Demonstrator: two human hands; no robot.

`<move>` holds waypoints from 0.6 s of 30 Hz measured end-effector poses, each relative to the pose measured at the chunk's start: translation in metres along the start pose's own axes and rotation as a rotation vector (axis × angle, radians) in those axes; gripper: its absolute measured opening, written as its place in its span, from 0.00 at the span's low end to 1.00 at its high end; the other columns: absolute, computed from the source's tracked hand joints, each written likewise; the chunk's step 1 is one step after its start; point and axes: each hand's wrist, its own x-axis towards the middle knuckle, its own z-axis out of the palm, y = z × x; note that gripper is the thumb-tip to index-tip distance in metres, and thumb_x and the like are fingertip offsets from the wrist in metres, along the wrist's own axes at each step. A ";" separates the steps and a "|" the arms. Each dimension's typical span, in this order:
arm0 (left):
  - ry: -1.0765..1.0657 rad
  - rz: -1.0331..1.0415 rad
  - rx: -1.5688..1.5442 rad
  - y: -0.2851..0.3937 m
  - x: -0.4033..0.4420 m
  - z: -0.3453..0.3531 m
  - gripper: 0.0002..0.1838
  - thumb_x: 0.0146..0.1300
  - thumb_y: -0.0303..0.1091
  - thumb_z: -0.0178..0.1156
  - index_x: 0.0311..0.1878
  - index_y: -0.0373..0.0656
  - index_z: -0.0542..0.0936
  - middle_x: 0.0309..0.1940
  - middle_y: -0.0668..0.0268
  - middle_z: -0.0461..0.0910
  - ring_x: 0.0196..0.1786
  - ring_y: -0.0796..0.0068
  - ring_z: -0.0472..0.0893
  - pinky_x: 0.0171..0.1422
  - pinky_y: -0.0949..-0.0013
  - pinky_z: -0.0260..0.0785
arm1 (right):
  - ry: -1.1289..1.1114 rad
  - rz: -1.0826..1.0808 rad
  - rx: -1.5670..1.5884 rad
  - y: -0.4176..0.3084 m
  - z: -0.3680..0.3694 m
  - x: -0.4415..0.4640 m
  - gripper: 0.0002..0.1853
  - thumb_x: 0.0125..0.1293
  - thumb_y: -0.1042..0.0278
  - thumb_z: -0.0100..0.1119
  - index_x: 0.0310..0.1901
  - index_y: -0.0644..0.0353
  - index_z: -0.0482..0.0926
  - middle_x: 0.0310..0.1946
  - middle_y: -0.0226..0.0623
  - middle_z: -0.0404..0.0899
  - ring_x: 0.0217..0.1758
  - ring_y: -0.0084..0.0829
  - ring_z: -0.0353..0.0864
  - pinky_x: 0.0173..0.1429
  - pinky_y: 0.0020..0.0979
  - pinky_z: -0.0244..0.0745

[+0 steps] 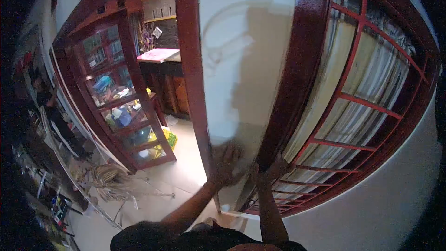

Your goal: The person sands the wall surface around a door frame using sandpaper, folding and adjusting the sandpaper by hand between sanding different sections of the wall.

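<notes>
My left hand (pixel 226 161) lies on the lower part of a white wall panel (pixel 246 65), fingers apart and pointing upward. This panel stands between a dark red door frame (pixel 189 56) and a dark red window frame (pixel 304 65). Beside it, my right hand (pixel 275 168) is at the lower window frame, its fingers appearing curled against the dark wood. Something dark shows by that hand, but shadow hides whether it is an object or the frame. A shadow of a head and arm falls across the panel.
An open glass-paned door (pixel 123 102) stands at left. Beyond the doorway are a pink-topped counter (pixel 159 55) and a yellow-green bag (pixel 171 138). A coiled bundle on a rack (pixel 109 181) is at lower left. Striped curtains (pixel 367 74) hang behind the window's red bars. Another person (pixel 46 97) is at far left.
</notes>
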 end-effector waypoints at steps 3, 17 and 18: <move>0.417 -0.030 0.158 0.012 0.095 -0.109 0.39 0.57 0.58 0.62 0.68 0.46 0.69 0.74 0.54 0.58 0.77 0.54 0.56 0.73 0.25 0.31 | -0.084 0.133 0.206 -0.007 0.002 0.001 0.42 0.60 0.34 0.55 0.61 0.67 0.67 0.55 0.54 0.71 0.57 0.52 0.68 0.65 0.53 0.56; 0.406 -0.238 -0.790 0.035 -0.003 -0.078 0.08 0.63 0.24 0.56 0.45 0.38 0.80 0.46 0.57 0.83 0.51 0.57 0.81 0.78 0.46 0.48 | -0.174 0.230 0.035 0.029 0.013 -0.034 0.52 0.58 0.25 0.49 0.65 0.72 0.61 0.59 0.61 0.66 0.66 0.62 0.59 0.72 0.62 0.38; 0.386 -0.250 -0.800 0.033 -0.019 -0.073 0.08 0.63 0.24 0.56 0.45 0.38 0.80 0.46 0.57 0.83 0.51 0.57 0.81 0.78 0.46 0.48 | -0.191 0.240 0.020 0.023 0.002 -0.028 0.52 0.58 0.25 0.49 0.65 0.72 0.61 0.59 0.61 0.66 0.66 0.62 0.59 0.72 0.62 0.38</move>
